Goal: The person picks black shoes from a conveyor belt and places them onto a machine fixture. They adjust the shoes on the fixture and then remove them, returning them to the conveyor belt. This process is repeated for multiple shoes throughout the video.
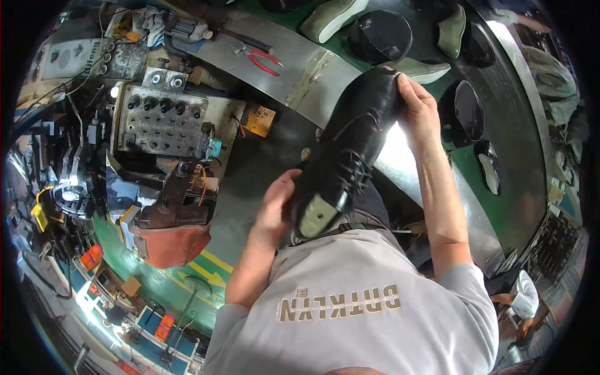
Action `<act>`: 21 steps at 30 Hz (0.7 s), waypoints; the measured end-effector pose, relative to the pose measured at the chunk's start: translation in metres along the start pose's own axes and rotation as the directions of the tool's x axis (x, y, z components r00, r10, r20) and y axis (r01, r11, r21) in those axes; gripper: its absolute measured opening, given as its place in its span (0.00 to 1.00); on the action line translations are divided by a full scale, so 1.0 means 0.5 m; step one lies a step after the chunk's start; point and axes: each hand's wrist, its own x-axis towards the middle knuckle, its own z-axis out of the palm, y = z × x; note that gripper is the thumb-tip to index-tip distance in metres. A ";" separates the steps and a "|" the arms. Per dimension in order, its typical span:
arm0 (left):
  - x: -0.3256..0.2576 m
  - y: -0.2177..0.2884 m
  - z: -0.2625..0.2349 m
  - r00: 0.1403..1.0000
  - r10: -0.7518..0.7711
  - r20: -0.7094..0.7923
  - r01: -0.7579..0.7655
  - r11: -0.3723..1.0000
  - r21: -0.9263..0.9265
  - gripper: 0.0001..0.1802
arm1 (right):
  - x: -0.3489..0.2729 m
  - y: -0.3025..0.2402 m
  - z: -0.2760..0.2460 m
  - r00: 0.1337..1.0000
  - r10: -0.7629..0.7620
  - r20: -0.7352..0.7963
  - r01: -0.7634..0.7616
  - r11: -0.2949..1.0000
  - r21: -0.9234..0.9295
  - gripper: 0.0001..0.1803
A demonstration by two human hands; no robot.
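A black leather shoe upper (351,128) is stretched over a pale green shoe last (317,216), held slantwise in front of my body. The heel end of the last shows bare at the lower left, and the lacing area is puckered. My left hand (276,203) grips the side near that heel end, its fingers partly hidden behind the shoe. At the other end, my right hand (420,114) is closed on the rounded toe, thumb on top and the other fingers partly out of sight.
Red-handled pliers (262,61) lie on a curved metal ledge (219,53). Beyond it, a green surface carries pale lasts (334,19) and black uppers (381,36). To the left stands a machine with a knobbed panel (164,115). Another person (522,297) is at the lower right.
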 end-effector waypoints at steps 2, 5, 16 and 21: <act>0.016 0.007 0.004 0.991 -0.089 0.097 0.080 0.992 0.096 0.33 | 0.017 -0.006 0.019 0.988 0.094 0.122 -0.087 0.994 -0.063 0.18; 0.056 0.079 0.047 0.985 -0.140 0.104 0.131 0.987 0.091 0.26 | 0.051 -0.001 0.073 0.953 0.160 0.258 -0.135 0.985 -0.112 0.16; -0.041 0.162 0.007 0.567 0.750 -0.340 -0.395 0.610 0.687 0.18 | 0.063 0.072 0.433 0.905 0.213 0.368 -0.146 0.969 -0.201 0.15; -0.193 0.283 -0.045 0.437 0.737 -0.515 -0.571 0.670 0.474 0.14 | 0.028 0.123 0.623 0.679 0.421 0.601 -0.189 0.892 -0.412 0.12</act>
